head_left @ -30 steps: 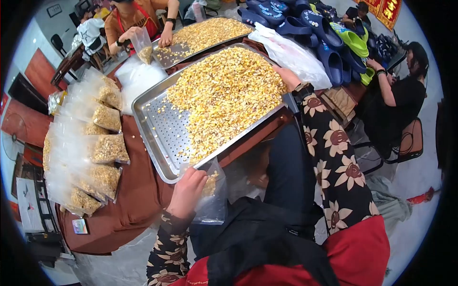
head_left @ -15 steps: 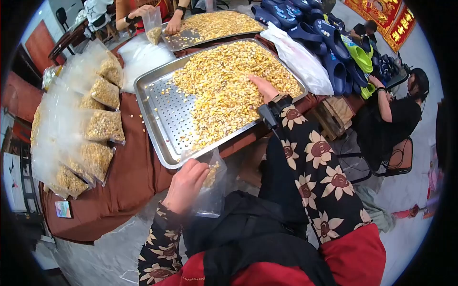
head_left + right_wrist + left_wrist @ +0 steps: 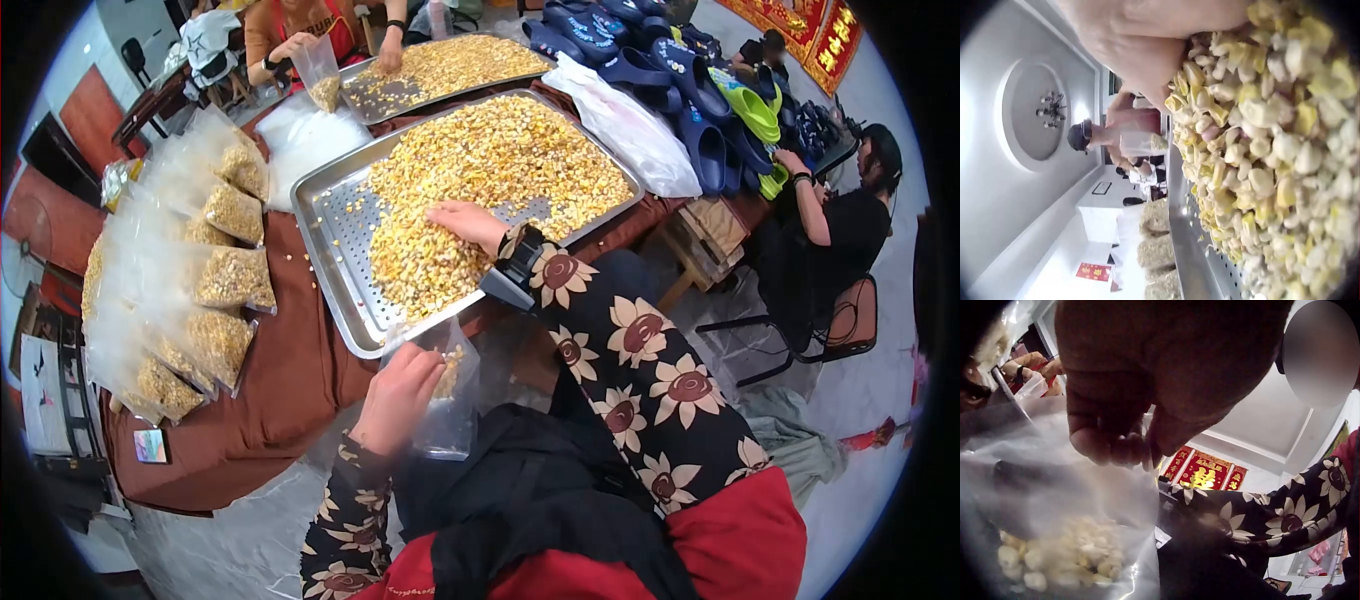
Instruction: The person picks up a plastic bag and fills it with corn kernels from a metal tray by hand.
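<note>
A perforated metal tray (image 3: 335, 225) bears a broad heap of yellow and whitish corn kernels (image 3: 510, 150). My right hand (image 3: 470, 222) lies on the heap near the tray's front side, its fingers extended and pressed against the kernels; part of the fingers is hidden among them in the right wrist view. Below the tray's near corner, my left hand (image 3: 398, 400) pinches the top of a clear plastic bag (image 3: 448, 420). A small amount of pale kernels (image 3: 1060, 556) sits low in that bag, which hangs close under the rim.
Several filled bags (image 3: 235, 275) stand in rows at the left on the brown cloth (image 3: 290, 400). Flat empty bags (image 3: 310, 135) lie behind the tray. A second tray (image 3: 385, 100) is further back, where another person works. Clogs (image 3: 700, 130) are piled at the right.
My right hand has moved from the tray's far right side leftward and nearer across the heap, shoving kernels along and baring some tray behind it. The left hand keeps its hold on the bag.
</note>
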Tool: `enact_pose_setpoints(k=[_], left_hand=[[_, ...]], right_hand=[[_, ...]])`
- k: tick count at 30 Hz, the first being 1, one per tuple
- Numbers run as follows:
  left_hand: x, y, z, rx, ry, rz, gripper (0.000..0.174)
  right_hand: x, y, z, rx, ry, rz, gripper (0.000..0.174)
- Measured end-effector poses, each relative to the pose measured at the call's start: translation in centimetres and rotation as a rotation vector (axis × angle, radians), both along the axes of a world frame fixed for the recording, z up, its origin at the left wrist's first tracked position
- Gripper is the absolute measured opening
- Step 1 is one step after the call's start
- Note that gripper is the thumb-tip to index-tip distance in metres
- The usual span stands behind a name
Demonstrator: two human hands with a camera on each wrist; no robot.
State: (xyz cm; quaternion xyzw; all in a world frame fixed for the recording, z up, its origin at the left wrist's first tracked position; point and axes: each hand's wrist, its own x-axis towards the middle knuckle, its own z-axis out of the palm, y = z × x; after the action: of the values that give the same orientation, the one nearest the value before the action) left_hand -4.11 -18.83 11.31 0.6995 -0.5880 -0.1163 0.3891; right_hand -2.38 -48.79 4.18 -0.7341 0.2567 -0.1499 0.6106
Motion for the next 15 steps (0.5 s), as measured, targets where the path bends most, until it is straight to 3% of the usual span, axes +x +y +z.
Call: enact_pose_setpoints(k=[2,5,8,9,11,12,15], left_hand=[[-0.1,0.3,0.2,0.01,0.009,0.016,0.008],[0.0,0.6,0.4,0.005,0.001,0.025,0.008],[0.0,0.9,0.2,0.03,0.004,0.035,0.007],[0.1,0.9,0.1,0.026,0.008,0.039,0.007],[0.1,1.0,0.0,0.026,0.005,0.012,0.008],[0.1,1.0,0.0,0.024,0.01,0.013,0.008],[0.0,0.7,0.1,0.023,0.005,-0.003,0.007]], right_hand=[[-0.6,-1.4,0.7,-0.218,-0.029,0.142,0.045],[-3.3,-7.8,0.6,-0.356,-0.058,-0.009,0.045],[-8.5,-14.1,2.1,-0.589,0.289,-0.326,0.055],[-10.4,-16.2,1.5,-0.658,0.293,-0.395,0.059],[-13.7,-19.7,0.7,-0.705,0.47,-0.511,0.063],[-15.2,-20.3,1.3,-0.644,0.568,-0.421,0.064],[-16.3,-24.1,-4.2,-0.616,0.517,-0.393,0.065]])
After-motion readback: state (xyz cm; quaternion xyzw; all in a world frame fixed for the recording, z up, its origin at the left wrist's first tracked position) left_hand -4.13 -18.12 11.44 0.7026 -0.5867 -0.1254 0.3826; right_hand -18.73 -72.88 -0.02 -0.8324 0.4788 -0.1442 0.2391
